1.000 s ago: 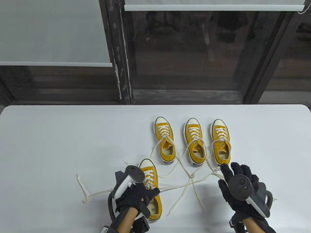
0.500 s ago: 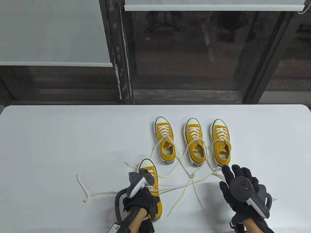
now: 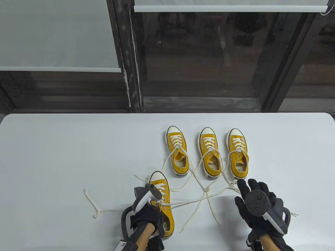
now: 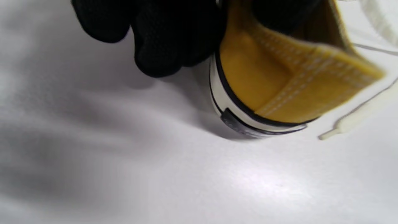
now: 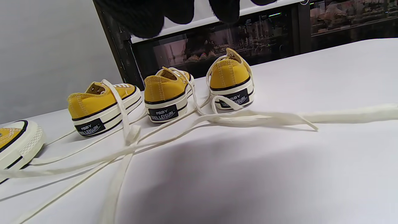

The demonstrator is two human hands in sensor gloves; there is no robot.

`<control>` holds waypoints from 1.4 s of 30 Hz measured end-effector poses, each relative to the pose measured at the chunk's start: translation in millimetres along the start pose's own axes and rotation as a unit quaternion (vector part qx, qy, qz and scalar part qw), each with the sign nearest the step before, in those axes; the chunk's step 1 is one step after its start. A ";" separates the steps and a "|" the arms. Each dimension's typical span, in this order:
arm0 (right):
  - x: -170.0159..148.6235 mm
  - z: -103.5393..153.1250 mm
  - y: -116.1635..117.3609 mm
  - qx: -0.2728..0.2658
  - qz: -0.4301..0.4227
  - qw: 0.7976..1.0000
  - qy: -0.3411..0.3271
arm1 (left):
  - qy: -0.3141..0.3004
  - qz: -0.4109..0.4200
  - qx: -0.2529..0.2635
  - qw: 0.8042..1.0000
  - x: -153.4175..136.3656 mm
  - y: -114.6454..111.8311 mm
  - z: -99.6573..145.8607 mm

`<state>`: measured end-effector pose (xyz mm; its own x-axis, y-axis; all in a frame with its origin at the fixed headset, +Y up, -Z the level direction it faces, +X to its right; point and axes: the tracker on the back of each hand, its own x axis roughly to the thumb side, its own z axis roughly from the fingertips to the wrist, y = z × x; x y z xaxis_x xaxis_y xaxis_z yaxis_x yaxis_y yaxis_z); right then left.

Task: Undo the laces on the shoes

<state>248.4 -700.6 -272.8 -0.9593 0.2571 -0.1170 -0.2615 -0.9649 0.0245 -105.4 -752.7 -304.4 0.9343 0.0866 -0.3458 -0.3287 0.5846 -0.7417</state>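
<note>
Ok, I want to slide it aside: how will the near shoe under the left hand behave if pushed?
The near shoe probably slides without tipping: its flat rubber sole sits on the smooth table. Its loose laces look floppy and would likely trail, maybe snagging the crossed laces.

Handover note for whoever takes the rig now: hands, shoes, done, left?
Left hand: grips the heel end of the near shoe, fingers at its collar.
Right hand: open, fingers spread, holding nothing, just near of the right shoe.
Row behind: left shoe, middle shoe, right shoe, toes away.
Done: all four look untied; loose laces trail and cross on the table.
Left: a small knot seems to sit where laces cross; check it. Near shoe stands apart from the row.
</note>
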 end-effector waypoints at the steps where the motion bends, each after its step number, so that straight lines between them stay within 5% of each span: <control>1: 0.0 0.1 0.2 0.000 0.001 1.000 0.000 | 0.003 -0.002 0.005 1.000 -0.2 0.0 0.1; 31: -1.4 1.1 -0.3 -0.023 0.021 0.999 0.006 | -0.038 0.143 0.240 0.959 -64.8 84.0 92.4; 36: -1.4 0.6 0.2 -0.024 0.023 0.999 0.007 | -0.028 0.138 0.254 0.957 -54.9 109.7 89.3; 42: -1.8 1.1 -0.6 -0.026 0.018 0.999 0.009 | 0.003 0.125 0.250 0.960 -33.4 138.0 58.3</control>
<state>250.1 -700.5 -271.5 -0.9657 0.2212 -0.1358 -0.2203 -0.9752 -0.0217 -173.9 -627.9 -361.8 0.8337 0.2709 -0.4811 -0.4340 0.8602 -0.2677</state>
